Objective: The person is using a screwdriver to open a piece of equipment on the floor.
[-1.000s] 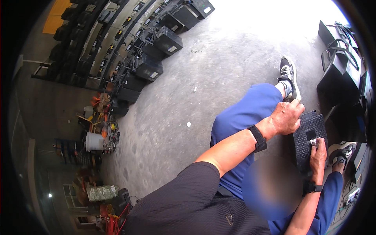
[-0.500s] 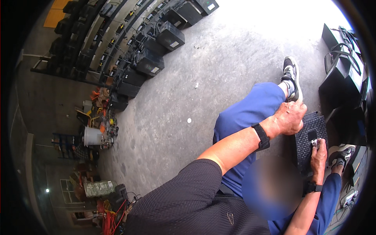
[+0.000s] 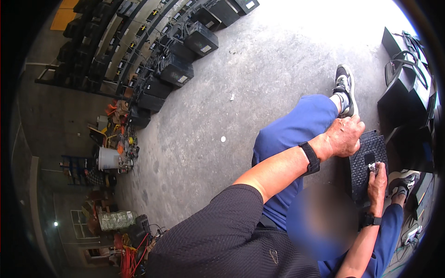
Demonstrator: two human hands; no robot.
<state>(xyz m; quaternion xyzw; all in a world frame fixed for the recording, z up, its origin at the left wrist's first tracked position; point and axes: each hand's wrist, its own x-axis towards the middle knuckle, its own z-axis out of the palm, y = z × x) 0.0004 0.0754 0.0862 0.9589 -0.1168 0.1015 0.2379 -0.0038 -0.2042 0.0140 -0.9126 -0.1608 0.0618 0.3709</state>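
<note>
Between my lower legs is a black textured panel [image 3: 360, 178] with a smooth square patch near its middle. My left hand [image 3: 342, 137] is closed at the panel's upper left corner and covers it; the undersides of the fingers are hidden. In the fingers of my right hand [image 3: 378, 181] a small crumpled white scrap [image 3: 371, 167] is pinched against the panel, just below the square patch. I cannot tell if the scrap is paper or foil. A round blurred area hides part of my lap.
Black boxes [image 3: 408, 88] with cables stand close on the right. More black boxes [image 3: 175, 69] line a rack at the upper left. A white bucket [image 3: 109, 158] and clutter sit at the far left. A small white disc [image 3: 223, 139] lies on the concrete floor [image 3: 194, 120].
</note>
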